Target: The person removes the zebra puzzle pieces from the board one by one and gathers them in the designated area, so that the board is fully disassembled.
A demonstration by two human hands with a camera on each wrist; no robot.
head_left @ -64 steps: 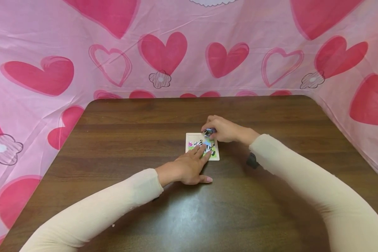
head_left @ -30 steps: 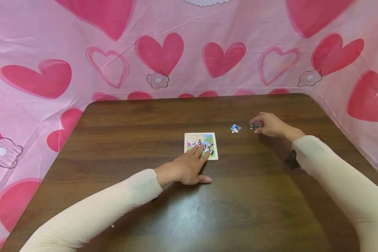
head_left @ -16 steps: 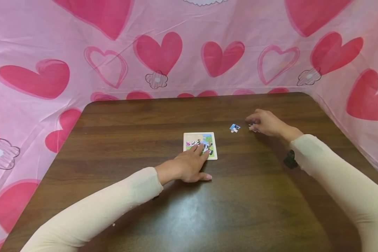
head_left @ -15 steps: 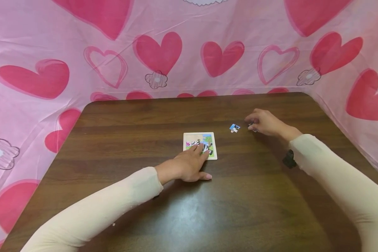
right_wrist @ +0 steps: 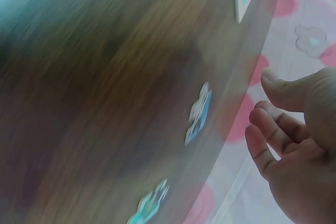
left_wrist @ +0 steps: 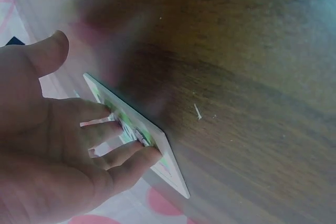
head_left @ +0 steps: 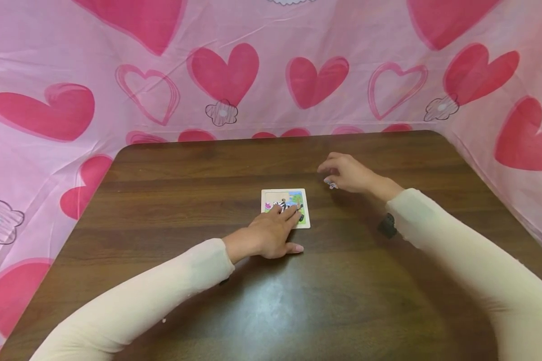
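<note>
My left hand [head_left: 273,234] rests with straight fingers on a small picture puzzle board [head_left: 276,197], covering part of its zebra scene. A bare beige patch shows at the board's upper left. In the left wrist view, the fingertips [left_wrist: 149,156] touch the board's face near its pale rim. Beyond the board to the right, my right hand [head_left: 350,173] hovers over a puzzle piece [head_left: 332,185], partly hidden by the thumb. Loosely curled and holding nothing, the right hand [right_wrist: 299,140] is apart from two puzzle pieces lying on the table, one blue and white [right_wrist: 199,114], another lower down [right_wrist: 150,203].
Everything lies on a dark wood-grain table [head_left: 198,175]. A pink cloth [head_left: 271,90] with hearts hangs behind and along both sides. The board's corner [right_wrist: 240,9] shows at the top of the right wrist view.
My right hand carried pieces from above the board to the right and set two down apart. It has since let go and moved left over the nearer one. The left hand stays on the board.
</note>
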